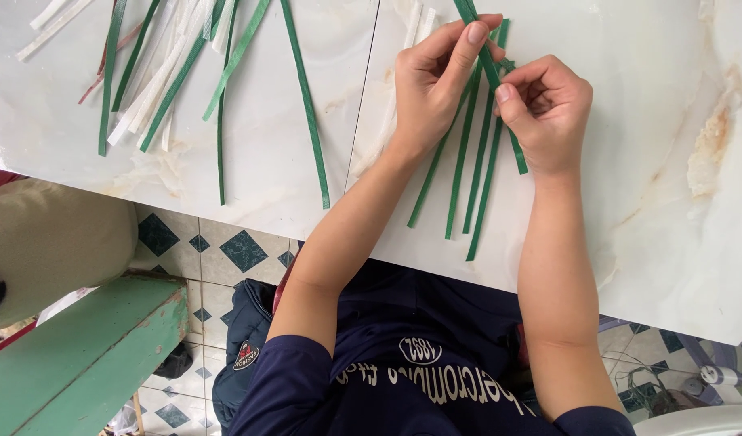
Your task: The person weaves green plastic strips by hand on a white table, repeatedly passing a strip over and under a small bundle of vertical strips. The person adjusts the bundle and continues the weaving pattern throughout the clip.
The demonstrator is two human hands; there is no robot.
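You are working a small bundle of green strips on the pale marbled bench, toward its far edge and right of the seam that runs across the top. Your left hand is pinching the upper ends of the strips, thumb and forefinger pressed together around one long strip that is slanting across the others; your right hand is curling in beside it, its grip closing with thumb against fingers on that same crossing strip. The loose lower ends are fanning out toward the near edge of the bench, and one is reaching almost to that edge. These strips are looking thin, flat and light, like plastic band or split leaf, so they are likely bending easily along their length while staying springy, and their smooth faces may be slipping between dry fingers. Taking hold close to the crossing point, flat face against your fingertips, is probably giving you the most control; gripping far down a tail would let it flop and twist. A second scatter of green and white strips is lying near the far left corner, well apart from your hands. A green wooden seat is showing below the bench's near edge.
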